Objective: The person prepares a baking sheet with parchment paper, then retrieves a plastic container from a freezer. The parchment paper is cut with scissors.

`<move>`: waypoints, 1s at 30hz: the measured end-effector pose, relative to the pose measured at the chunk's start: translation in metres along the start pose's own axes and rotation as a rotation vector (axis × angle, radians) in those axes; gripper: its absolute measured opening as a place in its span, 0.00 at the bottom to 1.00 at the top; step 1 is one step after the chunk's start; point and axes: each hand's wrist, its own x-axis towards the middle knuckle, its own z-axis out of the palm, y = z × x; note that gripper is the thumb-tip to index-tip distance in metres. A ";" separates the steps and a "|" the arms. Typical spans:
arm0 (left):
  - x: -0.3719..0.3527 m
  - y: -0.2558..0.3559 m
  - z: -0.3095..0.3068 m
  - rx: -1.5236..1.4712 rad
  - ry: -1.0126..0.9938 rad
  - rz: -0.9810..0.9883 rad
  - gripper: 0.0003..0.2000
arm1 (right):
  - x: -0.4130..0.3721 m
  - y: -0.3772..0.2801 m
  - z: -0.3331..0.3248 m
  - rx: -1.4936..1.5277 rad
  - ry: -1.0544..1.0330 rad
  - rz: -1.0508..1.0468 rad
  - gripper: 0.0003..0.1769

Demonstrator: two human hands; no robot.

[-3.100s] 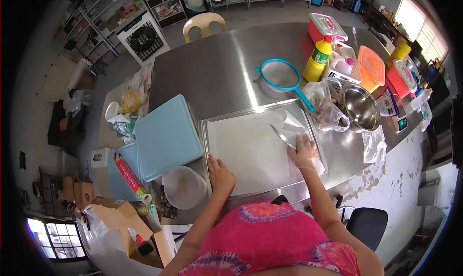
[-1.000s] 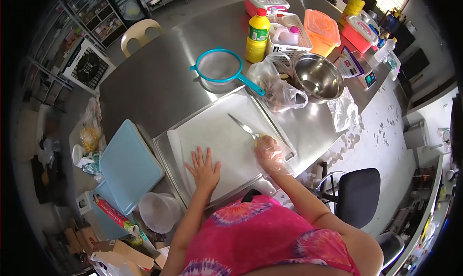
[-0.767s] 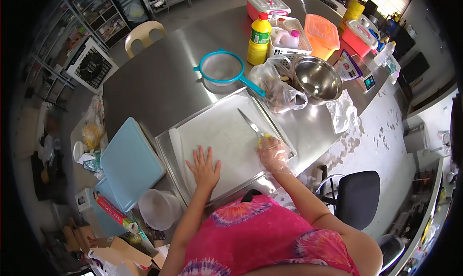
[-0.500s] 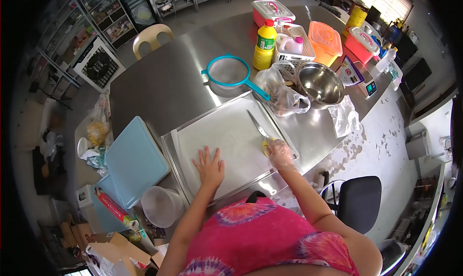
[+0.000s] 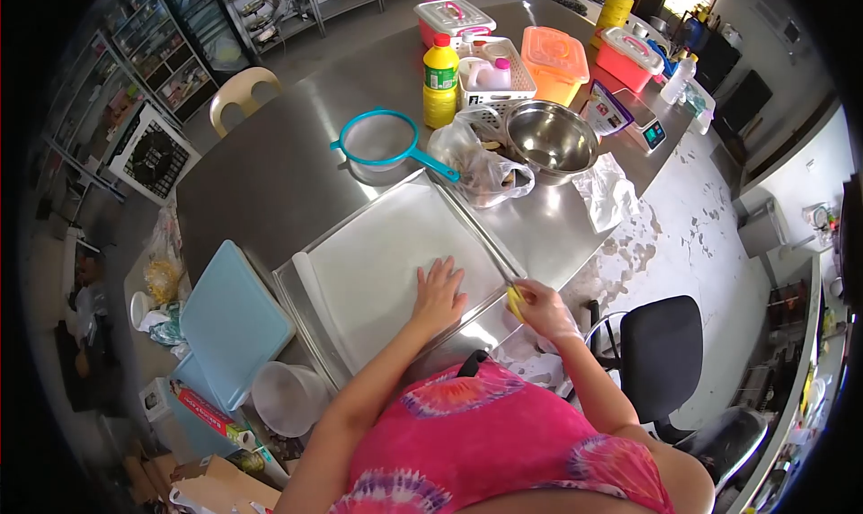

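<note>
A sheet of white baking paper [image 5: 387, 244] lines a shallow metal tray [image 5: 286, 289], its left edge curling up. My left hand [image 5: 439, 294] lies on the paper with fingers spread, near the tray's front right. My right hand [image 5: 544, 309], in a clear plastic glove, is closed around the yellow handle of a pair of scissors [image 5: 515, 302]. The blades point away from me along the tray's right rim and look narrow from here. Most of the handle is hidden by my fingers.
Behind the tray lie a blue-rimmed strainer [image 5: 379, 140], a plastic bag [image 5: 481, 168] and a steel bowl [image 5: 550, 141]. A yellow bottle [image 5: 440, 83] stands farther back. To the left are a light-blue lid [image 5: 235, 312] and a translucent tub [image 5: 289, 397]. A black chair [image 5: 662, 357] stands at right.
My right hand has raised the scissors off the paper to the tray's right rim. My left hand has slid right across the paper. The view has shifted to the right.
</note>
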 end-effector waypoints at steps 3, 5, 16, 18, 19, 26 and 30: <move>0.015 0.016 0.000 0.004 -0.063 0.042 0.26 | -0.048 0.002 -0.024 -0.129 0.095 0.023 0.34; 0.021 0.021 0.007 0.022 -0.066 0.064 0.26 | -0.065 0.024 -0.028 -0.151 0.120 0.008 0.35; 0.024 0.018 0.023 0.149 -0.074 0.100 0.27 | -0.048 0.022 -0.025 -0.374 0.126 -0.078 0.40; 0.024 0.018 0.022 0.148 -0.070 0.086 0.28 | -0.038 0.018 -0.027 -0.332 0.053 -0.085 0.39; 0.023 0.019 0.021 0.150 -0.064 0.078 0.28 | -0.034 0.022 -0.025 -0.335 0.045 -0.092 0.39; 0.021 0.020 0.018 0.110 -0.037 0.078 0.27 | -0.015 0.021 -0.019 -0.126 -0.013 -0.006 0.34; 0.021 0.019 0.018 0.101 -0.018 0.087 0.28 | -0.010 0.022 -0.022 -0.109 -0.038 0.104 0.32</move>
